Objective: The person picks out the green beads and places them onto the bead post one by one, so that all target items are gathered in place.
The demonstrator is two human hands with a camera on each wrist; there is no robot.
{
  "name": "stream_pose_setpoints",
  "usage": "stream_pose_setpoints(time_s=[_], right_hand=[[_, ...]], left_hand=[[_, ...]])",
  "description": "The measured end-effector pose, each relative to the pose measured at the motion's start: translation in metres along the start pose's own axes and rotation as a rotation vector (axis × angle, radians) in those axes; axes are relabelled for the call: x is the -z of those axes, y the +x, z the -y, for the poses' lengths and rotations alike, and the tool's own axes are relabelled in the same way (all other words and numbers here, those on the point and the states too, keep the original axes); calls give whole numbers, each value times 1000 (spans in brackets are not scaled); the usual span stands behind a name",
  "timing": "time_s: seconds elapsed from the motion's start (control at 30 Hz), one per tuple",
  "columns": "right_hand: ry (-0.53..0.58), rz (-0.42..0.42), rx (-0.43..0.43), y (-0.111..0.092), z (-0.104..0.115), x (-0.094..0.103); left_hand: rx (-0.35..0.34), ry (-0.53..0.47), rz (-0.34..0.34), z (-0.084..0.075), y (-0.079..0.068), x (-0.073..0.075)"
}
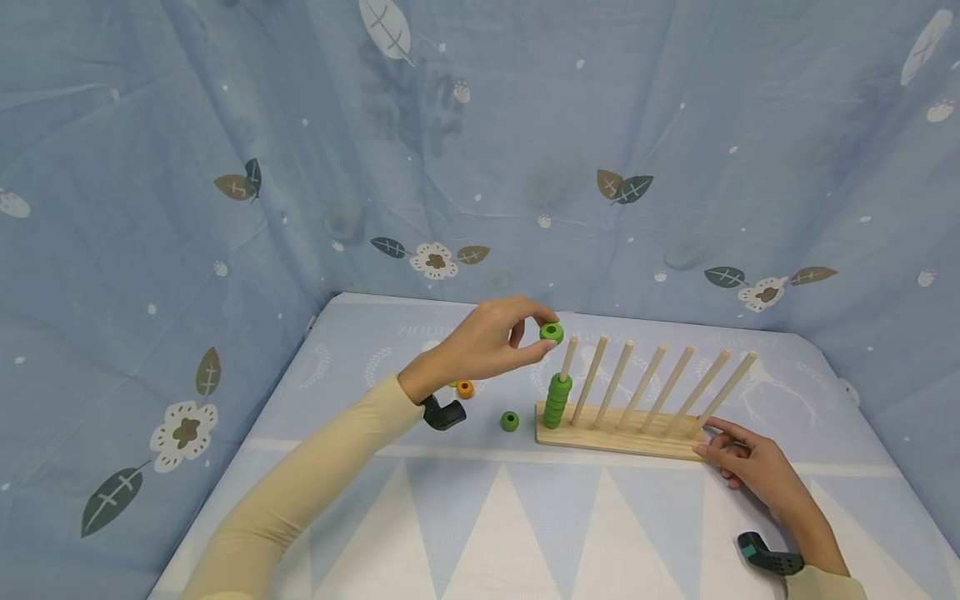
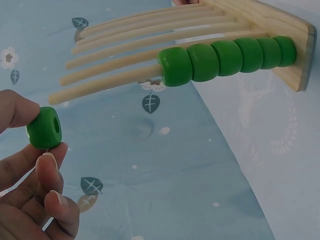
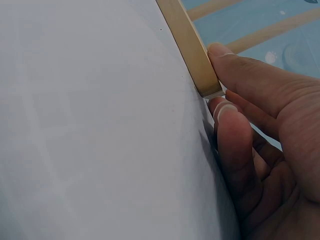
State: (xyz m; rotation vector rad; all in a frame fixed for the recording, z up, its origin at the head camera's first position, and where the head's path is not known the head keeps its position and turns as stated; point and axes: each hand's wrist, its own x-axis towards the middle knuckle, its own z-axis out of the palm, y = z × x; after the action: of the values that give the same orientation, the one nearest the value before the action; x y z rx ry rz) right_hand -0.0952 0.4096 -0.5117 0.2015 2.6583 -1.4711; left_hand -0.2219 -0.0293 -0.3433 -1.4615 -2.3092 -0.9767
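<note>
A green wooden bead (image 1: 551, 332) is pinched between the thumb and fingers of my left hand (image 1: 487, 342). It is just left of the tip of the leftmost peg, apart from it in the left wrist view. That peg carries a stack of several green beads (image 2: 227, 57) at its base; the other pegs of the wooden peg rack (image 1: 622, 440) are bare. My right hand (image 1: 765, 475) grips the right end of the rack's base, its thumb (image 3: 235, 62) against the wood. Left of the rack, a loose green bead (image 1: 510, 421) lies on the table.
An orange bead (image 1: 465, 389) lies below my left wrist, with a sliver of a yellow bead (image 1: 453, 384) beside it, mostly hidden. The table cloth (image 1: 450, 517) has triangle patterns. Blue patterned curtains (image 1: 525, 150) stand behind and at the sides.
</note>
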Motion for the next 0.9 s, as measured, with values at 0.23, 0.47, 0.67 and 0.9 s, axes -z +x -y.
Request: stream_pose_setpoints(time_s=[0.23,0.47,0.67,0.9], right_hand=[[-6,-6,-6,-1,0,0],[-14,-9,-4,-1,-1,0],[0,-1,4,0,-1,1],[-3,-3,8,0,-1,1]], left_hand=[[-13,-8,-1,-3,4,0],[-27,-7,-4,-4,7,0],[-42,-14,-10,-5,8,-1],[-69,-13,-8,-8,11,-2]])
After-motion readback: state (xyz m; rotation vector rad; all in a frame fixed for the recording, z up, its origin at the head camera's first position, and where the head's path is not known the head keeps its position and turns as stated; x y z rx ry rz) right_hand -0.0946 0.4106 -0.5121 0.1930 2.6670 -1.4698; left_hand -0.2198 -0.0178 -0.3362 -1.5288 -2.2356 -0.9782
